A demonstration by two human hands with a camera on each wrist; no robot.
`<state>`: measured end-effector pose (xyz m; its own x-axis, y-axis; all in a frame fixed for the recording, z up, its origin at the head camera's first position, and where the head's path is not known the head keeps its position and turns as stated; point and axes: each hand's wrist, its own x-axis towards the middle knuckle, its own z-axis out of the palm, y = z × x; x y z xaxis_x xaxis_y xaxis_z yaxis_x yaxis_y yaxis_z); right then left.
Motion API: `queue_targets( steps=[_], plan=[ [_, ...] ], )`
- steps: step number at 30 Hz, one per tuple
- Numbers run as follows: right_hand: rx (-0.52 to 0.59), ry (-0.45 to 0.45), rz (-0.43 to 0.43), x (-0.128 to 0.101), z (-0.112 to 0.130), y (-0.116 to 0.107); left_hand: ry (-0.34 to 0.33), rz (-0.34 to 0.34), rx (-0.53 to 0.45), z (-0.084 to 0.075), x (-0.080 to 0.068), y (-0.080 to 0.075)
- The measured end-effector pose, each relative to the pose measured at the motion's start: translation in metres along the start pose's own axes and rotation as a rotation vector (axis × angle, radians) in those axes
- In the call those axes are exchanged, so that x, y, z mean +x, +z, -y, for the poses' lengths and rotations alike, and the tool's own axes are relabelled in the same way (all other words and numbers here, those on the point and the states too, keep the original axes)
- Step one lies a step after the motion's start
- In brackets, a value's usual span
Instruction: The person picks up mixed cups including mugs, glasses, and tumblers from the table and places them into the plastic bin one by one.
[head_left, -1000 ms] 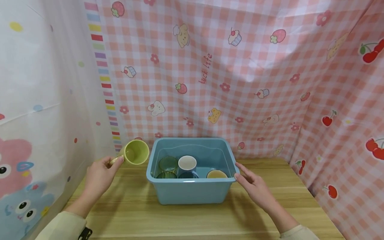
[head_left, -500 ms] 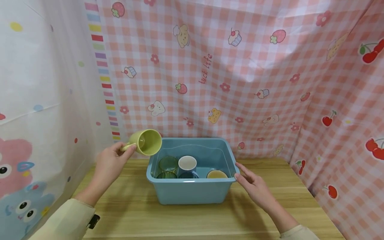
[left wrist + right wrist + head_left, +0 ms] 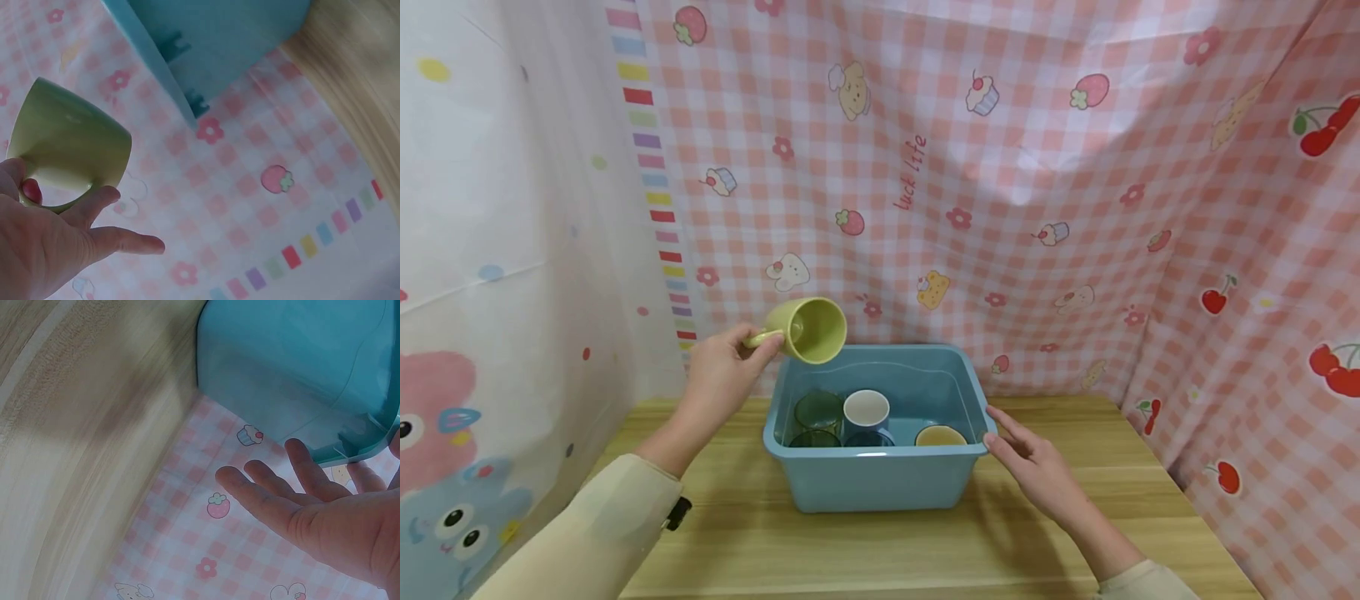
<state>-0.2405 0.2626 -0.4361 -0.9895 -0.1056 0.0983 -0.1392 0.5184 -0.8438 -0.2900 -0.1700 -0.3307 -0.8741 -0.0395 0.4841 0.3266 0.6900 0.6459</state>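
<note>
My left hand [image 3: 724, 367] pinches the handle of a yellow-green mug [image 3: 808, 332], held tilted with its mouth toward me above the bin's back left corner. In the left wrist view the mug [image 3: 72, 134] shows its outer side, with fingers at the handle loop. A blue plastic bin [image 3: 880, 479] stands on the table. Inside it are a green glass [image 3: 818, 410], a second dark green glass [image 3: 815, 438], a white cup [image 3: 867, 408], a dark blue glass [image 3: 869, 438] and a cream cup [image 3: 941, 436]. My right hand [image 3: 1037, 467] touches the bin's right rim with fingers extended.
The wooden table [image 3: 880, 550] carries the bin near its back edge. A pink checked cloth [image 3: 1000, 167] hangs right behind it, and a white patterned cloth [image 3: 512, 208] hangs at the left.
My left hand has lifted the mug and carried it right, from beside the bin to above its back left corner. The right hand has stayed at the rim.
</note>
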Motion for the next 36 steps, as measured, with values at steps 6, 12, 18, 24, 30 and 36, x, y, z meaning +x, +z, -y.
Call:
queue_targets(
  steps=[6, 12, 18, 24, 30, 36],
  plan=[
    [0.001, -0.012, -0.001, -0.001, 0.001, 0.000, 0.003, 0.025, -0.018, -0.013, 0.009, 0.016],
    [0.009, -0.017, 0.001, -0.001, 0.003, 0.000, -0.011, 0.038, -0.030, -0.020, 0.011, 0.028],
    [0.006, -0.015, -0.001, -0.002, 0.004, 0.000, -0.019, 0.072, -0.055, -0.027, 0.015, 0.039],
    [0.001, -0.004, -0.003, -0.002, 0.004, 0.000, 0.022, 0.108, -0.029, -0.035, 0.019, 0.054],
    [0.011, -0.011, -0.004, -0.002, 0.001, 0.000, 0.096, 0.150, 0.037, -0.044, 0.020, 0.073],
    [0.021, -0.019, -0.006, -0.001, 0.000, 0.001, 0.148, 0.209, 0.132, -0.057, 0.018, 0.092]
  ],
)
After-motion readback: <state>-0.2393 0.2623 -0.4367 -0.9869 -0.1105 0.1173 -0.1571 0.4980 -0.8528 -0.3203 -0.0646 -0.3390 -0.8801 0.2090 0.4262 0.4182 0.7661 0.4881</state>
